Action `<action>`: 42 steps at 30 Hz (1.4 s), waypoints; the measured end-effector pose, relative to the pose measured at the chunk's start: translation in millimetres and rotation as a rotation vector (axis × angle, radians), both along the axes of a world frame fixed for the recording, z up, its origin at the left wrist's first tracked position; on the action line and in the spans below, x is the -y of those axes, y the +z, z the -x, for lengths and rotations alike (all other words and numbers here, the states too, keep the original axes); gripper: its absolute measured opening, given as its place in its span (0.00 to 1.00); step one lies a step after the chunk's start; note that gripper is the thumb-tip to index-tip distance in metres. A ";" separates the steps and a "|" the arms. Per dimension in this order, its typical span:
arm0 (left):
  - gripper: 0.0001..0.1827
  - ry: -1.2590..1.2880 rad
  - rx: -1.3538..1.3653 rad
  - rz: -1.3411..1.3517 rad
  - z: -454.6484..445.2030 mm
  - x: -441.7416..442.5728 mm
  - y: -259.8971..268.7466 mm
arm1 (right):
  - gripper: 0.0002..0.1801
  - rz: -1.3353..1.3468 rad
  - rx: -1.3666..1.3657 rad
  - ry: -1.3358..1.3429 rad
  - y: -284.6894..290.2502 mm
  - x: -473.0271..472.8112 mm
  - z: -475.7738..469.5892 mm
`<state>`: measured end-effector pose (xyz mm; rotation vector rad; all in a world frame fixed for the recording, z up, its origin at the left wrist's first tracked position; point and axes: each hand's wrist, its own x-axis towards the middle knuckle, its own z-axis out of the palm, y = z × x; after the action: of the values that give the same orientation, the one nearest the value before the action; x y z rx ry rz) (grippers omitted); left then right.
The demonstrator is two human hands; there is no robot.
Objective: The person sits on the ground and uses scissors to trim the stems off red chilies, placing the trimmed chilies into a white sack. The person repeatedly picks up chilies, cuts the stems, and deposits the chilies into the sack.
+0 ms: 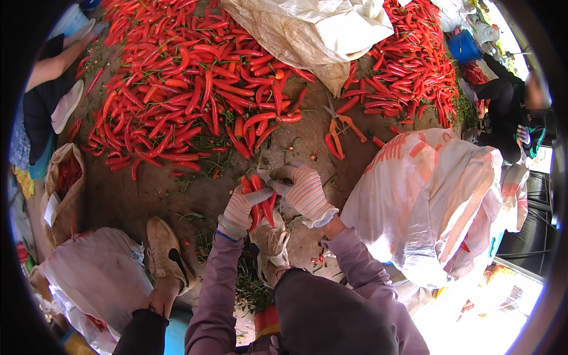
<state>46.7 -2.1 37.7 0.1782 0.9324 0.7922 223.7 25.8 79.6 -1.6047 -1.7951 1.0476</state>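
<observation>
In its striped work glove, my left hand (241,207) grips several red chili peppers (265,206) in a small bunch. My right hand (304,188), gloved the same way, is at the upper end of that bunch with thumb and fingers pinched together. Whether it holds a stem between the fingertips is too small to tell. Beyond both hands spreads a large heap of red chili peppers (195,84) with green stems. Orange-handled scissors (339,126) lie on the ground to the right of the heap, blades partly apart.
A bulging white woven sack (421,199) stands at my right, a pale sack (97,270) at my left. Another woven sack (310,31) lies between two pepper heaps. An opened sack (64,191) holds peppers. People sit at left (49,80) and right (510,97), near a blue bucket (463,46).
</observation>
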 end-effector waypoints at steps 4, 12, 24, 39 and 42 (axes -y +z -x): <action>0.16 -0.129 -0.088 -0.161 2.6 8.7 5.6 | 0.18 0.284 0.032 0.132 12.9 5.0 0.5; 0.19 -0.104 -0.044 -0.151 12.2 24.8 0.2 | 0.18 0.688 -0.822 -0.216 -35.1 26.3 -19.6; 0.18 0.226 0.138 0.156 -2.6 23.4 -11.8 | 0.18 0.086 1.103 -0.193 -56.6 -64.2 -84.7; 0.17 0.079 -0.031 -0.052 -1.3 12.8 21.4 | 0.12 0.128 -0.163 -0.001 -8.6 20.3 -3.0; 0.17 0.072 -0.062 0.034 1.8 16.5 22.1 | 0.14 0.138 0.032 0.137 -9.5 17.2 -5.2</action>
<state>44.9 -18.7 59.8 0.1410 1.0146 0.8405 228.9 8.6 70.1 -1.6053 -1.9134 1.2387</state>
